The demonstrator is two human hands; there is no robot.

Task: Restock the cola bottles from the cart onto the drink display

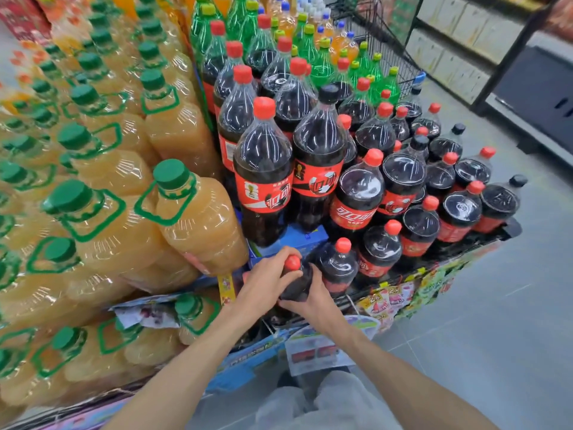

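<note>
Head view, looking down at a packed drink display [483,240]. Left hand [268,282] curled over the neck and red cap of a cola bottle [297,282], right hand [313,301] wrapped round its body from the other side — both grasping it, low at the front corner of the display, just beside another red-capped bottle [339,265]. Can't tell whether it's resting on the shelf yet or hanging in the grip.

Stuff that could go wrong, guessing from the layout:
- Tight slot. Pushing in hard could knock the neighbouring bottle, and that front row sits right at the edge, so a domino onto the floor seems possible.
- Two tall cola bottles [263,181] standing higher on a blue box [297,240] right behind — a bump on lifting the hands out might tip them forward.
- Orange juice jugs [198,218] stacked close on the left, leaning-looking in this wide lens; an elbow there wouldn't help.

Writing: red labels with white script that looks like the Chinese Coca-Cola logo, plus a small trophy graphic on the tall ones. "2" on the hanging snack packets [390,301]. Rest too blurry to read.
</note>
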